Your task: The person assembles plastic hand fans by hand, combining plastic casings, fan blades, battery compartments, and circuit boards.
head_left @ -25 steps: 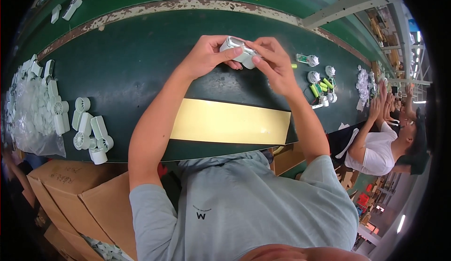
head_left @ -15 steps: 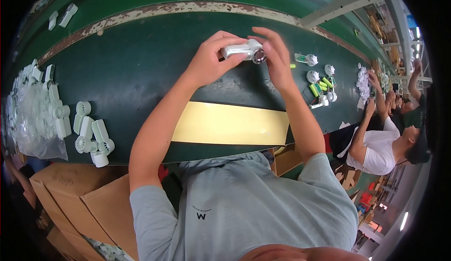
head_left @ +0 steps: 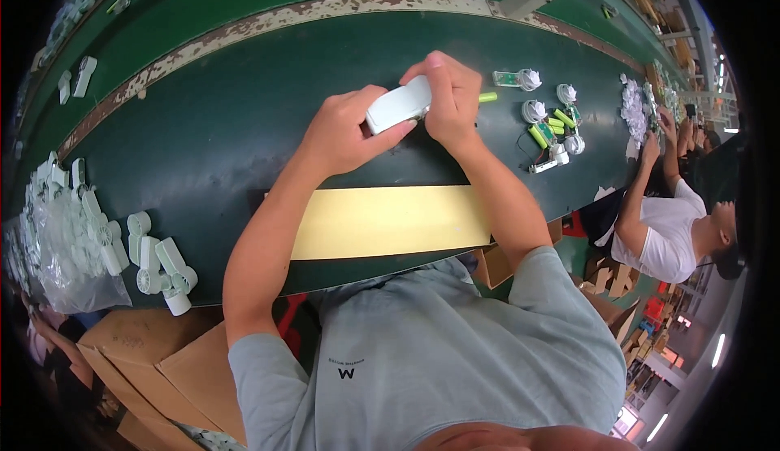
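Shirt front: A worker in a grey-blue fabric T-shirt (head_left: 455,345) stands against the bench, a brown cardboard box (head_left: 138,337) at the left.
Bench edge: A long pale-yellow rectangular sheet (head_left: 386,223) lies between the forearms on the dark-green tabletop (head_left: 236,118).
Left hand: The worker's left hand (head_left: 345,130) is curled around one end of a smooth, white, elongated plastic casing (head_left: 396,107), thumb along its near side.
Right hand: The right hand (head_left: 451,100) is closed over the other end; its hidden fingertips I cannot tell.
The turn: Moments ago the casing showed its round end and the right hand was looser; now a long smooth face is up and both hands grip it, which suggests a firmer stage of handling.
Right of the hands: Lime-green cylindrical cells (head_left: 539,136) lie among white round fan parts (head_left: 534,111).
Left: White plastic fan shells (head_left: 149,264) sit beside a clear plastic bag (head_left: 81,268).
Beyond: A peeling cream-and-brown rail (head_left: 325,14) crosses; at far right, a white-shirted co-worker (head_left: 665,236).
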Tool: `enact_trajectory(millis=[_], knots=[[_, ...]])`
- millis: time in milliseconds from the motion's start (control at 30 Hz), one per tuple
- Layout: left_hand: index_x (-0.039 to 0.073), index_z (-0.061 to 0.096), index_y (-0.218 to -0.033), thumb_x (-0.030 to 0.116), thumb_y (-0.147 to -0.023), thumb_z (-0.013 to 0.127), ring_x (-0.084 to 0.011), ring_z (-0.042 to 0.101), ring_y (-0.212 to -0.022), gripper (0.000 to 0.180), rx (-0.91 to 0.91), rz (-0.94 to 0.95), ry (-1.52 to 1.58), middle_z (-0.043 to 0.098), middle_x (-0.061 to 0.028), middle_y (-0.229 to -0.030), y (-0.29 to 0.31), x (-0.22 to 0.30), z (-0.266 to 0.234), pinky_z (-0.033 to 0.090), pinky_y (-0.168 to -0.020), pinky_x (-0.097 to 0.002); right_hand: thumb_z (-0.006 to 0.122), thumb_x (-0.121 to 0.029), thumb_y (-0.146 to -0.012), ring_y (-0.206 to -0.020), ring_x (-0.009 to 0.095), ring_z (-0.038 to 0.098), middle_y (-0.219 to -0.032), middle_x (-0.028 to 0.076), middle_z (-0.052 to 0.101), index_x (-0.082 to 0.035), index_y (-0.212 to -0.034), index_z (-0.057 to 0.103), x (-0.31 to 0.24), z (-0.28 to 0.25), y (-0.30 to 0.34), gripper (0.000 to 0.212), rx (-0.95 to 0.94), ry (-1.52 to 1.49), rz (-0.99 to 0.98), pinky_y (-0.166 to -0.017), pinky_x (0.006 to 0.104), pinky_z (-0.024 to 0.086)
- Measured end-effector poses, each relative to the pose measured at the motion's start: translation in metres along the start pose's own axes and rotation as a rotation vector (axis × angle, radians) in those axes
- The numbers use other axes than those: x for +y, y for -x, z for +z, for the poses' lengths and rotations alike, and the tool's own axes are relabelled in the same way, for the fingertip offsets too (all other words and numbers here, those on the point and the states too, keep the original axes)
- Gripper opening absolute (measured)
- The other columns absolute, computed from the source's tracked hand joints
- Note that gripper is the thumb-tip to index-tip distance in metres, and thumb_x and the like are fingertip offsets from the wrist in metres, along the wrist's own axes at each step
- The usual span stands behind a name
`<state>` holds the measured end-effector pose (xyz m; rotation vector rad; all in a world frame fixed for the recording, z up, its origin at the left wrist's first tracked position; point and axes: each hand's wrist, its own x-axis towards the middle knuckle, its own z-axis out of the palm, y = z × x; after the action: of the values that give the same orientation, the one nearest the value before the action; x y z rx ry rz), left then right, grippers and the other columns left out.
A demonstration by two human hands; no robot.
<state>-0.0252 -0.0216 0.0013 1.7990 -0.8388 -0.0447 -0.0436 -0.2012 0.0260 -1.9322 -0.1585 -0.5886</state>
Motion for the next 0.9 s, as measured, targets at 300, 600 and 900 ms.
enact_trajectory(millis=[300, 600, 900], knots=[[0.002, 0.067, -0.102, 0.021, -0.078, 0.083, -0.0199, 0.060, -0.058, 0.035, -0.002, 0.103, 0.004, 0.066, -0.0102, -0.077, 0.000, -0.003, -0.005, 0.047, -0.053, -0.0308, 0.035, -0.022, -0.102, -0.056, 0.019, 0.051, -0.066, 0.011, 0.059, 0.003, -0.073, 0.069, 0.008, -0.003, 0.008, 0.051, -0.014, -0.035, -0.123, -0.054, 0.0311, 0.038], [0.001, 0.066, -0.107, 0.017, -0.075, 0.084, -0.0259, 0.066, -0.069, 0.040, 0.008, 0.152, -0.051, 0.068, -0.0136, -0.088, -0.004, 0.004, -0.005, 0.052, -0.062, -0.0334, 0.033, -0.020, -0.102, -0.056, 0.023, 0.055, -0.068, 0.013, 0.060, 0.001, -0.072, 0.068, 0.003, -0.010, 0.005, 0.050, 0.021, 0.072, -0.237, -0.055, 0.0343, 0.043], [-0.003, 0.063, -0.108, 0.010, -0.076, 0.078, -0.0395, 0.066, -0.082, 0.038, 0.033, 0.172, -0.129, 0.065, -0.0213, -0.093, 0.000, 0.005, 0.004, 0.053, -0.072, -0.0416, 0.044, -0.006, -0.096, -0.060, 0.029, 0.055, -0.072, 0.013, 0.057, -0.002, -0.075, 0.066, 0.009, 0.000, 0.016, 0.030, 0.029, 0.003, -0.339, -0.054, 0.0390, 0.046]])
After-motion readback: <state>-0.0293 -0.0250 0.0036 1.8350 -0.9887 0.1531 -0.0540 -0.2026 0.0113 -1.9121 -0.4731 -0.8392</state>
